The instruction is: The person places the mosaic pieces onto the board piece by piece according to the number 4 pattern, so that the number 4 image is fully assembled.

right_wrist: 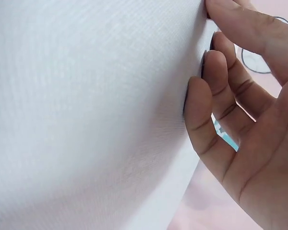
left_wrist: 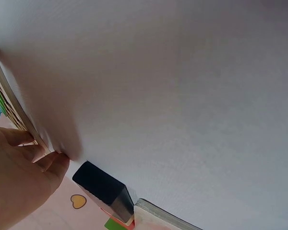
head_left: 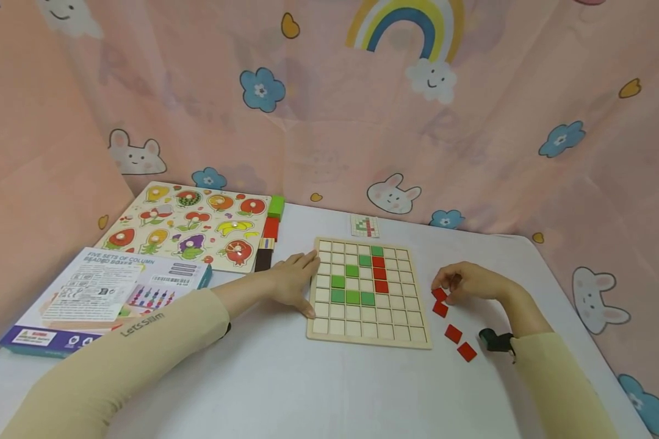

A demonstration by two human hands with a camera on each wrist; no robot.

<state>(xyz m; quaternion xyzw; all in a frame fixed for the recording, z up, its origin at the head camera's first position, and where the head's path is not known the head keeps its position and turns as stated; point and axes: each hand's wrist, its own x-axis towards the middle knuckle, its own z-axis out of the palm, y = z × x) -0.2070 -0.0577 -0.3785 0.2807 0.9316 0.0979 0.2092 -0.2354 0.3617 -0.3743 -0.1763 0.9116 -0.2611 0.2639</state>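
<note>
A wooden grid board (head_left: 368,339) lies on the table, with green square tiles (head_left: 352,297) and red square tiles (head_left: 381,273) set in some of its cells. My left hand (head_left: 292,280) rests along the board's left edge with fingers spread; in the left wrist view its fingertips (left_wrist: 62,160) meet the board's rim. Right of the board, my right hand (head_left: 475,282) has thumb and forefinger on either side of a loose red tile (head_left: 439,294). Closest to it lies another red tile (head_left: 440,309). The right wrist view shows curled fingers (right_wrist: 215,72) at the tablecloth, the tile hidden.
Two more red tiles (head_left: 461,342) lie nearer the front. A small pattern card (head_left: 365,225) is behind the board. At left are a fruit puzzle board (head_left: 198,213), a boxed bead set (head_left: 110,299) and a row of coloured blocks (head_left: 271,228). A pink printed curtain (head_left: 329,134) hangs behind.
</note>
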